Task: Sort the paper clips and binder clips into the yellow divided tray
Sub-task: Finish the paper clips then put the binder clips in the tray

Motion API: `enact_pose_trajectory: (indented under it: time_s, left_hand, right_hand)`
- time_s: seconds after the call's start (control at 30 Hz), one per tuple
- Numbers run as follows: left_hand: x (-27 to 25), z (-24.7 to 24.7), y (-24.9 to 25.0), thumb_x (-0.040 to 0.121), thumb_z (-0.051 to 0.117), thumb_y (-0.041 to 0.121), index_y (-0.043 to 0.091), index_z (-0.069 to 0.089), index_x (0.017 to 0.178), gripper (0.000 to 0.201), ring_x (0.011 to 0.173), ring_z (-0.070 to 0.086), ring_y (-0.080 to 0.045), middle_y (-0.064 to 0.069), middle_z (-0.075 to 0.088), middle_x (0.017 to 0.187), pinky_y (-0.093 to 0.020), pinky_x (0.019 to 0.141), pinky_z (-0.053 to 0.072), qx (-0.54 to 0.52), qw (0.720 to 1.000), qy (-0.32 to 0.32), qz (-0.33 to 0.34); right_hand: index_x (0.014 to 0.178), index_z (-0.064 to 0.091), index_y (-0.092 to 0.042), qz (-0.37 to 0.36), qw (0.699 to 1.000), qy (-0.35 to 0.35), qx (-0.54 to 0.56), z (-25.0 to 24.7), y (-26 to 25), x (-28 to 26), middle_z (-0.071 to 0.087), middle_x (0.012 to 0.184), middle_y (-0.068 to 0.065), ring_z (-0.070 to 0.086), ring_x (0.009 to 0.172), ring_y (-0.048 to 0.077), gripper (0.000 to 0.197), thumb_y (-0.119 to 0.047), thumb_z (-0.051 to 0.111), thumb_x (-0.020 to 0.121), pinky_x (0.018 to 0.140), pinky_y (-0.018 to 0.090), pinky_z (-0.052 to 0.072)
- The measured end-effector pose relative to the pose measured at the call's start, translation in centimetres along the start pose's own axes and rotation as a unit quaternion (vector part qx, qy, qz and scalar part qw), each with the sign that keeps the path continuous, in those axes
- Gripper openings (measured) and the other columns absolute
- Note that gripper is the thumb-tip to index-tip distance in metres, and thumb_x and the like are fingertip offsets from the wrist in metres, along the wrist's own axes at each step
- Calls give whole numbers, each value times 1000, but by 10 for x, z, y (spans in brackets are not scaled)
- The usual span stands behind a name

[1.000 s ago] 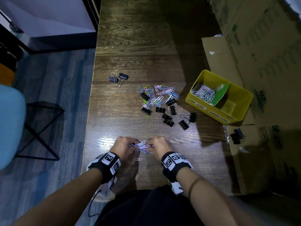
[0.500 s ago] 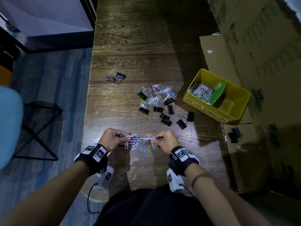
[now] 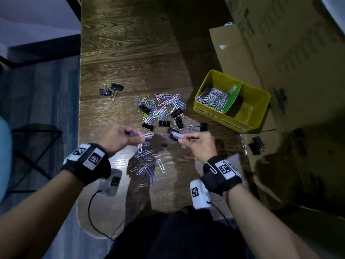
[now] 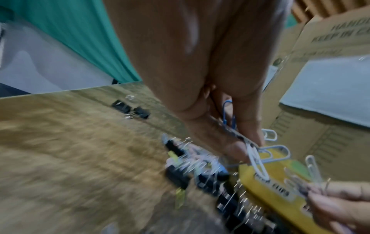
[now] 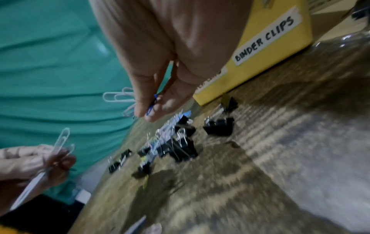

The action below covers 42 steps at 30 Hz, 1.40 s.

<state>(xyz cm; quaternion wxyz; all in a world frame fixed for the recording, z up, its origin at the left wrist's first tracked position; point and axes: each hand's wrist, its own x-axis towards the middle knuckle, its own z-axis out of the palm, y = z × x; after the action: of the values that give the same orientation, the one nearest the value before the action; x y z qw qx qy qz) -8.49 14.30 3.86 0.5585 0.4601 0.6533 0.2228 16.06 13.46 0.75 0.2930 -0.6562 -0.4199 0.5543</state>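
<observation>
My left hand (image 3: pixel 141 137) pinches a few paper clips (image 4: pixel 258 152) above the table. A short way to its right, my right hand (image 3: pixel 181 139) pinches another small bunch (image 5: pixel 118 96). Several loose paper clips (image 3: pixel 147 165) lie scattered on the wood below and between the hands. Just beyond them sits a mixed pile of coloured paper clips and black binder clips (image 3: pixel 160 111). The yellow divided tray (image 3: pixel 231 122) stands at the right. Its left compartment holds a heap of paper clips (image 3: pixel 212 99) beside a green divider (image 3: pixel 233 98); the right compartment shows only its floor.
Two binder clips (image 3: pixel 110 89) lie apart at the far left of the table. More binder clips (image 3: pixel 256 144) sit on the flat cardboard (image 3: pixel 233 45) to the right. One paper clip (image 3: pixel 211 168) clings to my right wristband. The table's left edge drops to the floor.
Both hands have lifted off the table and moved apart and forward, each keeping some paper clips. The bunch they shared has split, and several clips now lie on the wood beneath.
</observation>
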Motion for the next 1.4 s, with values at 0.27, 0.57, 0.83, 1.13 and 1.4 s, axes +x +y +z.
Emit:
enact_pose_trajectory:
  time_s: [0.27, 0.57, 0.83, 1.13, 1.4]
  left_hand:
    - [67, 55, 119, 70, 73, -1, 7, 68, 75, 10, 54, 62, -9, 2, 69, 60, -19, 55, 53, -93, 991, -35, 85]
    - [142, 156, 142, 73, 75, 18, 14, 73, 77, 6, 73, 66, -21, -10, 71, 76, -25, 66, 51, 198, 973, -24, 121]
    - [129, 144, 138, 87, 57, 14, 20, 70, 107, 24, 106, 60, -18, -2, 67, 115, -20, 95, 40, 289, 939, -7, 185]
    - [116, 117, 118, 88, 52, 0, 23, 67, 109, 35, 125, 47, -9, 5, 54, 134, -31, 109, 34, 193, 955, -123, 191]
    - [95, 93, 88, 84, 53, -11, 13, 71, 79, 30, 92, 67, -15, -7, 71, 96, -28, 80, 54, -50, 990, -39, 124]
  right_hand:
    - [87, 72, -3, -57, 984, 75, 152, -59, -52, 6, 71, 64, -6, 62, 52, 9, 15, 4, 74, 74, 57, 18, 55]
    - [70, 67, -22, -73, 984, 118, 108, -110, -93, 74, 69, 66, -4, 59, 53, 7, 22, -2, 74, 76, 65, 28, 54]
    - [94, 75, -13, -42, 963, 174, -199, -109, -80, 129, 73, 96, 6, 67, 88, 19, 19, -18, 76, 76, 83, 31, 56]
    - [117, 66, -19, -21, 940, 90, -329, -80, -75, 127, 65, 121, 9, 60, 110, 26, 31, -19, 66, 85, 95, 36, 50]
    - [108, 70, -16, -118, 963, 88, -227, -79, -68, 96, 67, 114, 0, 60, 103, 12, 25, -7, 53, 92, 97, 22, 43]
